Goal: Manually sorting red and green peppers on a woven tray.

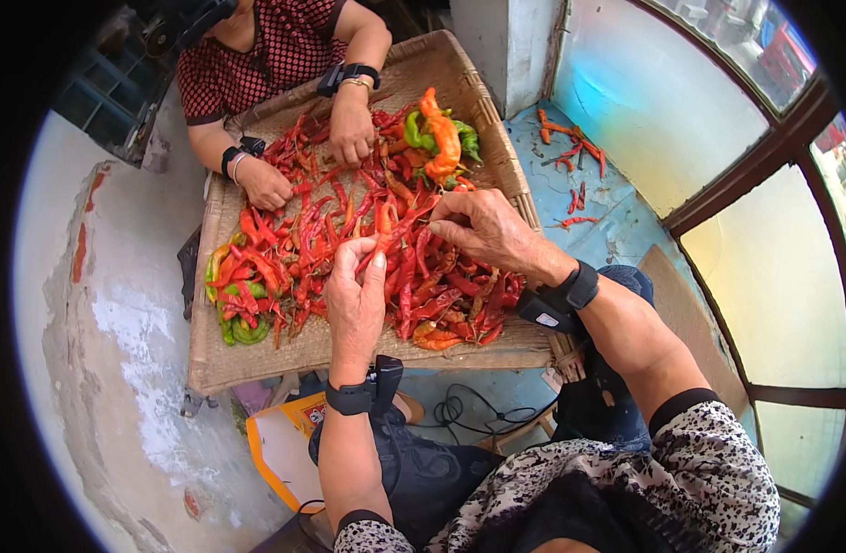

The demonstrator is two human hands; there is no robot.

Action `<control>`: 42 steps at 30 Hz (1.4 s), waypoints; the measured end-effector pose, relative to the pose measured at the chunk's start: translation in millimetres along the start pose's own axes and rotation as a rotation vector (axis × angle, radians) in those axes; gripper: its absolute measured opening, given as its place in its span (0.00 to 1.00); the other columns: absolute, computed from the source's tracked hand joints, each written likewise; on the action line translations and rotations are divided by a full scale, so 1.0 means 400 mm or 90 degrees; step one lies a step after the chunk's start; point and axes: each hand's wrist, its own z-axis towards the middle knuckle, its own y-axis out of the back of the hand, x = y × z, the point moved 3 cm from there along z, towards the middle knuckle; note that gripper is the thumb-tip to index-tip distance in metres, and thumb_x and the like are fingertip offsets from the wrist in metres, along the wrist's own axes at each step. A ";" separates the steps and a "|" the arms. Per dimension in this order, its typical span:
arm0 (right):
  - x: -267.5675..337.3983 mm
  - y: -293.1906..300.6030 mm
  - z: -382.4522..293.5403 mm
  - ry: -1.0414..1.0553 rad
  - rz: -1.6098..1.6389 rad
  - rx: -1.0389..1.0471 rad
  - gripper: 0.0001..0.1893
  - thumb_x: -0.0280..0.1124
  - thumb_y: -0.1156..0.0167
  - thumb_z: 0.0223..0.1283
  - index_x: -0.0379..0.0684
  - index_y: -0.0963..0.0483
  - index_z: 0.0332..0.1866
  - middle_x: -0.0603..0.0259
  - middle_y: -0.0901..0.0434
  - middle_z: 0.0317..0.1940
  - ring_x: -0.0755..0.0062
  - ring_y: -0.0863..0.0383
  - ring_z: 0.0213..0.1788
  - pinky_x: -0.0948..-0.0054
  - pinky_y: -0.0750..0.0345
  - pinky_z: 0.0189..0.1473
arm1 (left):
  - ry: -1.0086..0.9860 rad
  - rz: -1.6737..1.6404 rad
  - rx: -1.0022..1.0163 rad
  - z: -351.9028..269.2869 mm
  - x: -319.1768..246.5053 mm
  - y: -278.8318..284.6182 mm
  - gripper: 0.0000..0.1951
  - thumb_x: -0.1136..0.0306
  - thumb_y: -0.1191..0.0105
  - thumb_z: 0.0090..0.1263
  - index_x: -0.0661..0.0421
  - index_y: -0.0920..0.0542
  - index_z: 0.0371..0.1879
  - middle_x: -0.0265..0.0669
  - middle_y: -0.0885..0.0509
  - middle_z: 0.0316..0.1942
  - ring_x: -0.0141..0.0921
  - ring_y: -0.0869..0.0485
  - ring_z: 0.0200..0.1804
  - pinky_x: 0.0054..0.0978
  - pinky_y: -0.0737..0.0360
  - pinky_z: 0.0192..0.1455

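My left hand (357, 294) pinches an orange-red chili pepper (385, 225) between thumb and fingers, its tip pointing up and away from me. To its right, my right hand (488, 228) is curled with thumb and forefinger close together. A red chili lies right by those fingertips, but whether they grip it or a stem is hidden. Both hands are above a heap of red chili peppers (405, 290), many of them wrinkled, in a shallow woven tray (257, 363). Green peppers (246, 332) lie at the heap's left end.
Opposite me, a person's two hands (350, 131) touch the heap's far side. A large orange pepper (445, 142) and green ones sit near the tray's right wall. Loose chilies (578, 145) lie on the blue floor by the window. Black cable (457, 411) coils below the tray.
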 end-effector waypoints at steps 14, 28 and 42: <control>0.004 -0.058 0.001 -0.199 0.398 0.046 0.15 0.39 0.38 0.62 0.39 0.26 0.26 0.75 0.32 0.19 0.88 0.37 0.21 0.81 0.37 0.21 | -0.028 -0.239 0.018 -0.004 -0.025 -0.053 0.12 0.75 0.44 0.68 0.61 0.26 0.47 0.35 0.19 0.40 0.23 0.20 0.42 0.19 0.23 0.45; 0.007 -0.038 -0.008 -0.162 0.444 0.082 0.13 0.38 0.40 0.65 0.41 0.29 0.28 0.73 0.30 0.17 0.88 0.35 0.18 0.83 0.37 0.18 | -0.093 0.126 0.067 -0.022 -0.072 -0.051 0.12 0.63 0.43 0.67 0.61 0.20 0.38 0.42 0.20 0.33 0.39 0.22 0.38 0.34 0.26 0.41; -0.034 0.027 0.018 -0.193 0.545 -0.135 0.11 0.38 0.43 0.65 0.44 0.28 0.31 0.75 0.30 0.19 0.89 0.35 0.17 0.85 0.37 0.19 | -0.035 0.274 -0.254 0.060 0.019 0.143 0.17 0.59 0.47 0.70 0.60 0.21 0.49 0.40 0.18 0.37 0.35 0.23 0.41 0.31 0.26 0.47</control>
